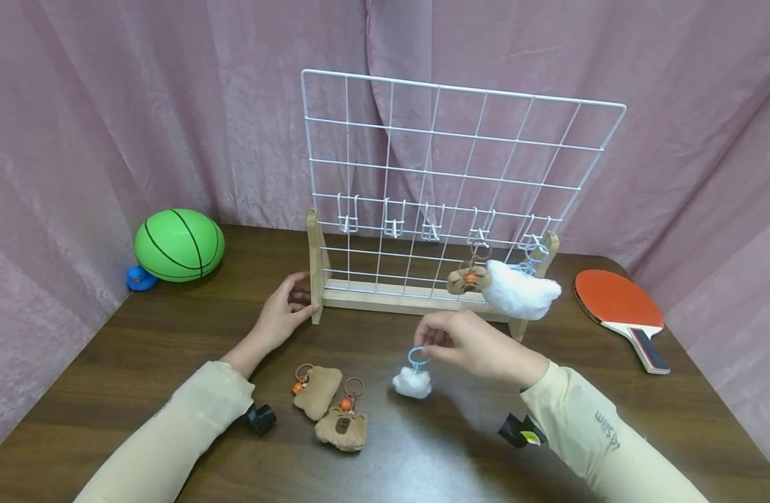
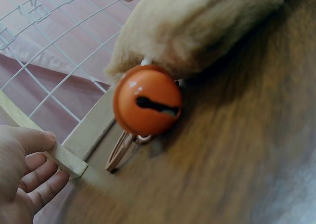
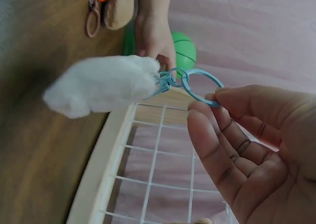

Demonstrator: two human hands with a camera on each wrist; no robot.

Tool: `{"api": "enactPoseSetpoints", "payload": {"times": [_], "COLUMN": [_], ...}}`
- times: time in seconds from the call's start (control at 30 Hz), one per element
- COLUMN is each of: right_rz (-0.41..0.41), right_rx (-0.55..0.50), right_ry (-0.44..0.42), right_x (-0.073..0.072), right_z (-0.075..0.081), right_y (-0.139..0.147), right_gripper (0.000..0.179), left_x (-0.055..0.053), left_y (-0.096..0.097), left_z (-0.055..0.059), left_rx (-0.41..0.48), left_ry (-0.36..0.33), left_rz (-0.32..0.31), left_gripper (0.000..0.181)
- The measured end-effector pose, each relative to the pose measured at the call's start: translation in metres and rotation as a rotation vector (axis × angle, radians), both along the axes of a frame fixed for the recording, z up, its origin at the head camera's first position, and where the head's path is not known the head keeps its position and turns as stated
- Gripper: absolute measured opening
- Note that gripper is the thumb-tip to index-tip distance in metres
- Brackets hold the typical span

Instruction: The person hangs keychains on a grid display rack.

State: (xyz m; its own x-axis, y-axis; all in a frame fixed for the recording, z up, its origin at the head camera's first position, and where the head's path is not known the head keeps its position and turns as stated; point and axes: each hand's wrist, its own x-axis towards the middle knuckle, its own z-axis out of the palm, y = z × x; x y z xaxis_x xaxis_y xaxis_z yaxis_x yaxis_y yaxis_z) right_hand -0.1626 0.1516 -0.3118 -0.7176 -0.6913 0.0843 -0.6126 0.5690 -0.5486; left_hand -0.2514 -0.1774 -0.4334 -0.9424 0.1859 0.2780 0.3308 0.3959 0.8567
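My right hand (image 1: 463,346) pinches the blue ring (image 3: 202,88) of a white fluffy plush keychain (image 1: 413,383) between thumb and forefinger. The plush (image 3: 101,85) dangles from the ring over the table. At the left end of a wire grid rack, my left hand (image 1: 283,314) holds the wooden stand leg (image 1: 316,269), its thumb on the near edge. Two brown plush keychains with orange bells lie on the table, one face up (image 1: 342,427) and one beside it (image 1: 318,392). On the rack's right hooks hang a brown keychain (image 1: 458,281) and a larger white plush (image 1: 523,292).
White hooks (image 1: 394,227) line a lower bar of the grid (image 1: 451,129). A green ball (image 1: 179,244) and a blue rubber duck (image 1: 141,278) sit at the back left. To the right lies a red table tennis paddle (image 1: 618,297). Pink curtains surround the table.
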Motion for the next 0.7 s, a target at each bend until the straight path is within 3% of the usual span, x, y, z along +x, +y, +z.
{"api": "enactPoseSetpoints", "payload": {"times": [0.47, 0.7], "right_rz": [0.012, -0.051], "right_rx": [0.042, 0.037], "right_ry": [0.063, 0.079], "right_x": [-0.020, -0.029], "right_z": [0.038, 0.053], "right_y": [0.001, 0.003], "right_gripper": [0.004, 0.007], "left_x": [-0.001, -0.001], "left_y": [0.000, 0.000], "left_z": [0.000, -0.002], "left_rx": [0.004, -0.001], "left_ry": [0.011, 0.015], "left_rz": [-0.002, 0.000], "left_gripper": [0.059, 0.060]}}
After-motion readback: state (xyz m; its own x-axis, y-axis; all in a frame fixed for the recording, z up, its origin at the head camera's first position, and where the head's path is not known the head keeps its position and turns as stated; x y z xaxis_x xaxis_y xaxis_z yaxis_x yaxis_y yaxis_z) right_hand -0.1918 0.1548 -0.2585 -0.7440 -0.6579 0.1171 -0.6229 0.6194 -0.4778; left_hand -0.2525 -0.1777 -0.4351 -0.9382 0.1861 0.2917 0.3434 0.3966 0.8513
